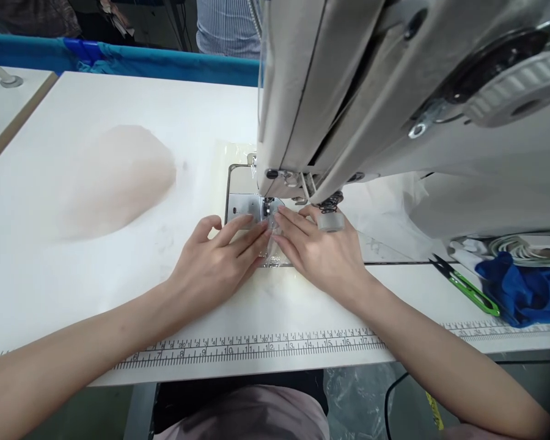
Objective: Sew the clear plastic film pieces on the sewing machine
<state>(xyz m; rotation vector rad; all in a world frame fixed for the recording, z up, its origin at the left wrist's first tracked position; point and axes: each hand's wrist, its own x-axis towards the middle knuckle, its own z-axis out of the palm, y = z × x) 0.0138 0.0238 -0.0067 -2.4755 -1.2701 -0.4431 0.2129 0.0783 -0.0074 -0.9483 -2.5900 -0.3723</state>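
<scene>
Closest to me, the sewing machine head (311, 91) slants over the presser foot (266, 208). Just in front of that foot, between my fingertips, lies a thin, clear piece (271, 245), probably plastic film, though its edges are hard to make out. Left of the foot, my left hand (217, 260) is unclenched, its fingers stretched flat toward the film; right of the foot, my right hand (323, 249) lies the same way, palm down, and neither visibly grips anything. I'd say they flank the film so that light pressure from both sides keeps something so slippery smooth. Around the foot spreads the white table (119, 263). Well to the right of it lie green-handled thread snips (474, 294), likely kept there for an easy reach, beside a crumpled blue cloth (527, 287). Well behind the foot runs a teal fabric trough (174, 63), with a person's striped shirt (229, 27) beyond. Nearer me than the foot, a printed ruler (270, 348) reads 10 through 15 among its numerals; I can read no brand on the machine.
</scene>
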